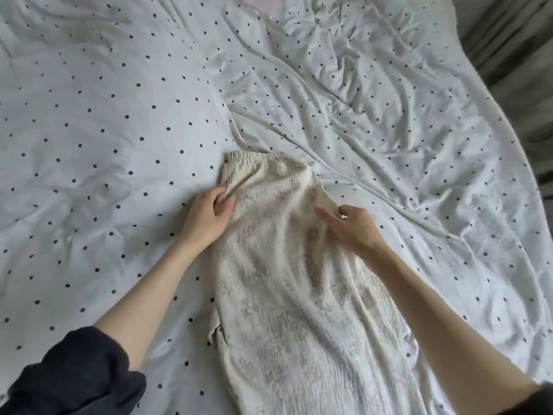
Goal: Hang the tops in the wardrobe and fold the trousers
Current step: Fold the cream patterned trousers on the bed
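Cream patterned trousers (287, 265) lie lengthwise on a wrinkled white bedsheet with dark dots (104, 115), elastic waistband at the far end; the left hand (209, 214) pinches a fold of the fabric at the trousers' left edge, just below the waistband; the right hand (350, 223) grips their right edge, fingers curled into the cloth; dark sleeves (71, 375) are pushed up both forearms.
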The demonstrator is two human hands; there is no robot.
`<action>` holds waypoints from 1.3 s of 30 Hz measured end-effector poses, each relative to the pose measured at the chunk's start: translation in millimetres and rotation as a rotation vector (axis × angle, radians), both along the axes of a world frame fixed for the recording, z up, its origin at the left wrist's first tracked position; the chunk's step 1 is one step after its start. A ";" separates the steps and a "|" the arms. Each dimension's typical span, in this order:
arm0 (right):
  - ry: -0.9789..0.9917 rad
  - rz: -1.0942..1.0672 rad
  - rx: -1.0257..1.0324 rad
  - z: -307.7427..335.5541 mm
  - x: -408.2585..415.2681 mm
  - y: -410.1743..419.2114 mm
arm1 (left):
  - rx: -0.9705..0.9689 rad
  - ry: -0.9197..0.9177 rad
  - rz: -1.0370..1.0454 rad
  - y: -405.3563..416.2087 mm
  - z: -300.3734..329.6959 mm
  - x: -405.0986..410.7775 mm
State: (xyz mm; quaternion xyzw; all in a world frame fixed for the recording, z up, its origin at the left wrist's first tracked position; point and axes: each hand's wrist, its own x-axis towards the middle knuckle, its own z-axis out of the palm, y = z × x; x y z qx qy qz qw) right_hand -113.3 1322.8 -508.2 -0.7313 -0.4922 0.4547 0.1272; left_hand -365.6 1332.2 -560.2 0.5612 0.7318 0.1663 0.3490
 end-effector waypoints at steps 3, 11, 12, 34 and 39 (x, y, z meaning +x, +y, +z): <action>0.084 0.051 -0.115 7.4 15.9 -25.8 | -0.043 -0.119 0.120 -21.8 6.1 5.0; -0.069 -0.143 -0.003 9.5 41.4 -44.4 | 0.041 -0.184 0.364 -83.7 27.8 17.3; -0.094 -0.133 0.002 7.7 42.2 -51.3 | 0.042 -0.175 0.362 -94.1 33.2 19.3; 0.166 0.033 -0.267 -40.2 194.5 -403.7 | -0.187 -0.503 0.642 -420.5 31.8 194.0; 0.141 0.121 -0.276 -42.7 207.2 -439.9 | -0.324 -0.497 0.606 -502.2 8.8 228.6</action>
